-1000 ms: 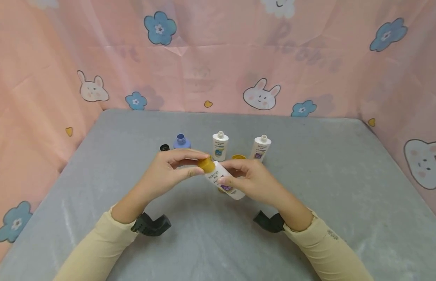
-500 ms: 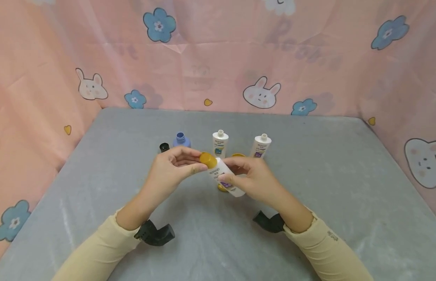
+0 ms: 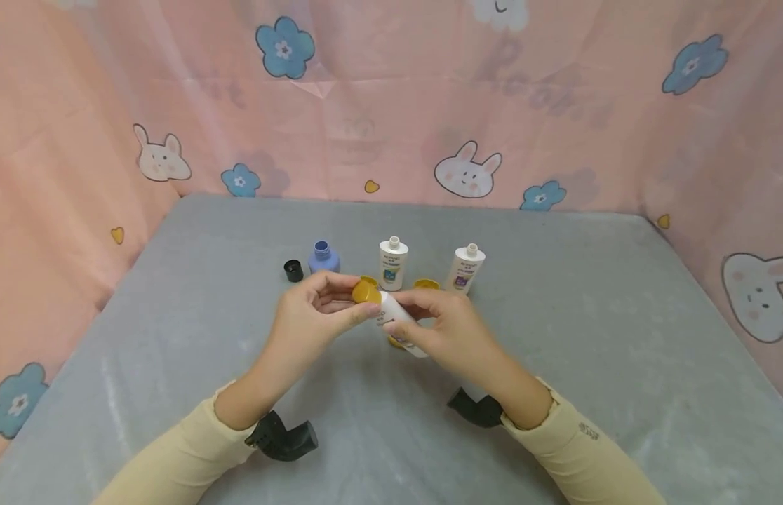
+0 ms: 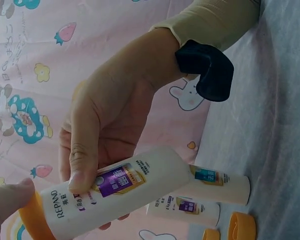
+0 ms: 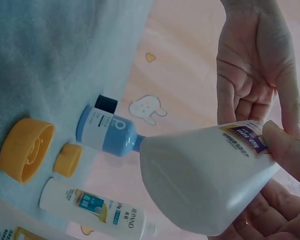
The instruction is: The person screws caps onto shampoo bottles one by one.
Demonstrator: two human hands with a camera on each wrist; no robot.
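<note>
Both hands hold one white bottle (image 3: 403,328) with a purple label, tilted above the table, its yellow cap (image 3: 367,292) toward the left. My left hand (image 3: 311,319) pinches the cap between thumb and fingers. Round the bottle's body my right hand (image 3: 451,330) grips, with the thumb on the label side. In the left wrist view the cap (image 4: 36,220) sits at the bottle's end, under the left thumb. The right wrist view shows the bottle's base (image 5: 185,185); its cap is hidden there.
Behind the hands stand a capless blue bottle (image 3: 324,259), a white bottle with a teal label (image 3: 392,268) and one with a purple label (image 3: 466,269), both capless. A black cap (image 3: 293,271) and yellow caps (image 3: 426,284) lie on the grey table (image 3: 587,315).
My left fingers have shifted on the yellow cap, and its angle has changed. The held bottle has turned slightly, so less of its label shows. The black cap has come fully into view.
</note>
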